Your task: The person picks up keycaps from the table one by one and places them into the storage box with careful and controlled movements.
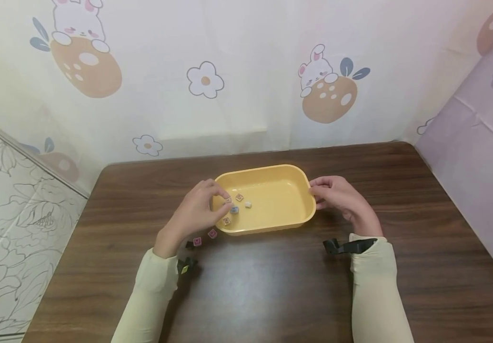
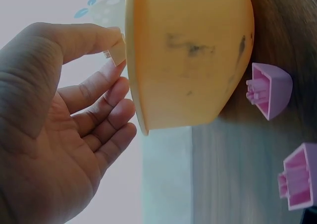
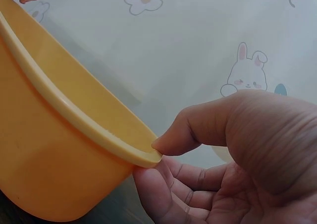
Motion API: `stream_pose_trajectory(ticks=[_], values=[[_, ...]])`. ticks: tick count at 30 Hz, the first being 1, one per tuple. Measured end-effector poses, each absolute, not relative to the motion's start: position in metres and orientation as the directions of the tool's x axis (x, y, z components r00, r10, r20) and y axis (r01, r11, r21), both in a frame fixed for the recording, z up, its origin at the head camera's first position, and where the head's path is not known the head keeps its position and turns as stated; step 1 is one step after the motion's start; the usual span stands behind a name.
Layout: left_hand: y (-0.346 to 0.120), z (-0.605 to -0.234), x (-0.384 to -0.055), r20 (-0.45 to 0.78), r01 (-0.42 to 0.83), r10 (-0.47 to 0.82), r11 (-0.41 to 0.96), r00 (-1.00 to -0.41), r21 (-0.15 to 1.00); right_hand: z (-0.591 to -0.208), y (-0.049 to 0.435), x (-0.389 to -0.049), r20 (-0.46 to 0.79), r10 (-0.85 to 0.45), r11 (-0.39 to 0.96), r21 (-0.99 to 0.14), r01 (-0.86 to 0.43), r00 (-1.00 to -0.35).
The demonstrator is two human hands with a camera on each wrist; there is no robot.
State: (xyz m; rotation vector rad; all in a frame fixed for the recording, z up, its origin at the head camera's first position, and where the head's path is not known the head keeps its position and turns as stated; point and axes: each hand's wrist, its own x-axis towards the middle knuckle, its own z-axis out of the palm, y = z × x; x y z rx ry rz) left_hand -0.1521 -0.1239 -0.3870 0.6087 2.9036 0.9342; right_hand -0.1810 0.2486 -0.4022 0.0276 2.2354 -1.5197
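My left hand point(image 1: 196, 208) is over the left end of a yellow plastic tub point(image 1: 278, 202), pinching a small cream keycap point(image 2: 117, 52) between thumb and index finger at the tub's rim. The other fingers of that hand are loosely bent. At the opposite end, my right hand point(image 1: 341, 196) grips the rim, thumb on top and fingers beneath. Inside the tub's left part lie a blue keycap point(image 1: 235, 209), a white keycap point(image 1: 248, 205) and a few light ones. Two pink keycaps point(image 2: 271, 91) lie on the table beside the tub, hollow sides showing in the left wrist view.
The dark wood-grain table point(image 1: 263, 286) bears the tub near its back edge. Behind it hangs a pale curtain point(image 1: 237, 114) with rabbits and flowers. Black straps with mounts point(image 1: 351, 246) sit at both wrists. A patterned white panel point(image 1: 10, 228) stands at the left.
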Motion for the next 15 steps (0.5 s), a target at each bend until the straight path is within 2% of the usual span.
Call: stream_pose_trajectory(ticks=[15], values=[[-0.1143, -0.3901, -0.1567, 0.104, 0.401, 0.420, 0.718, -0.901, 0.569, -0.4021, 0.2484, -0.1814, -0.361, -0.224, 0.380, -0.888, 0.260, -0.905]])
